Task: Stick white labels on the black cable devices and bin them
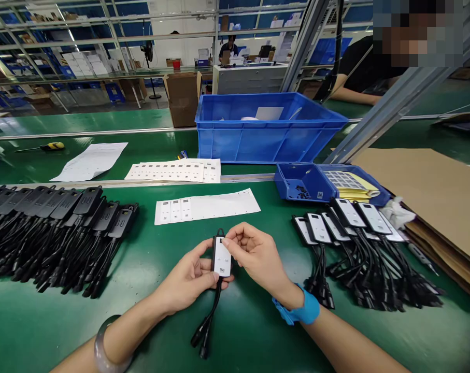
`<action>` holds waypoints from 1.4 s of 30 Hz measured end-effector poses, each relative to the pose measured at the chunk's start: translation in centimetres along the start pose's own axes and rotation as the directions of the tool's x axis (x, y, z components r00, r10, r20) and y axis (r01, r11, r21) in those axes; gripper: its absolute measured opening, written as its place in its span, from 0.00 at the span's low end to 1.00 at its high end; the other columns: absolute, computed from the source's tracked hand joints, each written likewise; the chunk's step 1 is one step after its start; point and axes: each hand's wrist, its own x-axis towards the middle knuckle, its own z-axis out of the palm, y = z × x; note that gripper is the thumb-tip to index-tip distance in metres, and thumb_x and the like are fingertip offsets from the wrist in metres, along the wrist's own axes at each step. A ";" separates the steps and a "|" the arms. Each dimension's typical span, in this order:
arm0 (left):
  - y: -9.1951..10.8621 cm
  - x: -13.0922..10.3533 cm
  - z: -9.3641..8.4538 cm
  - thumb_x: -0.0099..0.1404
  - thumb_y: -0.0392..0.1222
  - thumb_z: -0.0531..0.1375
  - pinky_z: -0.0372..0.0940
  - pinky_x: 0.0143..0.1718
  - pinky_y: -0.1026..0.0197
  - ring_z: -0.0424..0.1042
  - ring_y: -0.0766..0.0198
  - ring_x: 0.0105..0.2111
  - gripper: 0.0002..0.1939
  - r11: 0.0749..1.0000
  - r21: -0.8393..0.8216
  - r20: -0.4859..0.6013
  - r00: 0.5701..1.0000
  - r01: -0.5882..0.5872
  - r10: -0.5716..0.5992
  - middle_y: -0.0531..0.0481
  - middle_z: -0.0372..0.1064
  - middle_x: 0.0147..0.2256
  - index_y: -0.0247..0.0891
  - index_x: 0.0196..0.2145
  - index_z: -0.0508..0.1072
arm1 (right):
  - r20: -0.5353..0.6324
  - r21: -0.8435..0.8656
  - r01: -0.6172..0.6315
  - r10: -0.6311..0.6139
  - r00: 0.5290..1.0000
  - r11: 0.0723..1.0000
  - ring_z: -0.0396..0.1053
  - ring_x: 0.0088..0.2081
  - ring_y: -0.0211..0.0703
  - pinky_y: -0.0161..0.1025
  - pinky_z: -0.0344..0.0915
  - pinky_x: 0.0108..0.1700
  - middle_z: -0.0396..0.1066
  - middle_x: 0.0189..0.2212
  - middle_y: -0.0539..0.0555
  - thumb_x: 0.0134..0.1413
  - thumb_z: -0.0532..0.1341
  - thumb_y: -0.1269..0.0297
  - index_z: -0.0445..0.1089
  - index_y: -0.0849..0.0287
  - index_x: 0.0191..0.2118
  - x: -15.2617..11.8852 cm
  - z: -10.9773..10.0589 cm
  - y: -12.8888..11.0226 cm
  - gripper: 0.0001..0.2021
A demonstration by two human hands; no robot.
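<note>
A small black cable box (222, 259) with a white label marked TS3 on its face lies in my left hand (194, 277). The fingers of that hand are closed round its lower sides, and two short black cables (209, 324) hang toward me. My right hand (256, 256) is curled, its thumb and forefinger at the upper right edge of the label. What lies between those fingertips is partly hidden. Just beyond my hands, a white label sheet (219, 205) carries three labels at its left end.
Black boxes without white labels (56, 204) lie in a row at left; labelled ones (349, 212) are piled at right. Behind are more label sheets (165, 171), a paper (90, 161), a screwdriver (53, 146), a small parts bin (297, 189) and a large blue crate (258, 142). Cardboard (432, 191) covers the right edge.
</note>
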 end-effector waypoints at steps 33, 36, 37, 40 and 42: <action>-0.1 0.5 -0.3 0.65 0.52 0.60 0.71 0.35 0.59 0.76 0.55 0.35 0.25 0.996 -0.059 -0.132 0.989 -0.074 0.066 0.43 0.73 0.36 0.37 0.53 0.57 | 0.340 -0.144 0.017 0.033 0.940 0.989 0.69 0.39 0.45 0.42 0.70 0.41 0.67 0.47 0.58 0.61 0.56 0.52 0.41 0.57 0.69 -0.9 0.7 1.6 0.37; -0.6 0.5 -0.3 0.65 0.54 0.61 0.71 0.34 0.60 0.75 0.57 0.31 0.27 0.995 0.026 -0.128 0.987 -0.098 0.101 0.45 0.73 0.32 0.36 0.52 0.57 | 0.306 -0.178 0.060 -0.002 0.952 0.982 0.68 0.35 0.42 0.41 0.69 0.39 0.70 0.41 0.57 0.66 0.48 0.59 0.45 0.60 0.68 -1.1 0.8 1.6 0.29; -0.6 0.5 -0.3 0.65 0.55 0.61 0.70 0.32 0.61 0.75 0.58 0.29 0.28 0.993 0.048 -0.124 0.986 -0.106 0.111 0.45 0.73 0.31 0.36 0.52 0.56 | 0.298 -0.182 0.065 -0.008 0.954 0.981 0.68 0.34 0.42 0.41 0.69 0.38 0.70 0.42 0.57 0.65 0.48 0.60 0.46 0.60 0.68 -1.2 0.9 1.7 0.29; -0.6 0.6 -0.3 0.64 0.57 0.61 0.69 0.31 0.62 0.74 0.60 0.27 0.28 0.990 0.074 -0.114 0.985 -0.123 0.131 0.46 0.72 0.29 0.34 0.51 0.57 | 0.285 -0.195 0.076 -0.018 0.958 0.978 0.68 0.34 0.42 0.42 0.70 0.39 0.69 0.44 0.59 0.65 0.48 0.61 0.45 0.61 0.68 -1.4 1.2 1.8 0.28; -0.6 0.7 -0.2 0.63 0.56 0.62 0.70 0.33 0.61 0.73 0.60 0.28 0.29 0.991 0.038 -0.132 0.982 -0.129 0.133 0.47 0.72 0.30 0.35 0.52 0.58 | 0.263 -0.233 0.114 -0.050 0.963 0.966 0.69 0.38 0.44 0.43 0.71 0.42 0.68 0.46 0.60 0.66 0.48 0.61 0.44 0.59 0.69 -1.3 1.4 1.9 0.28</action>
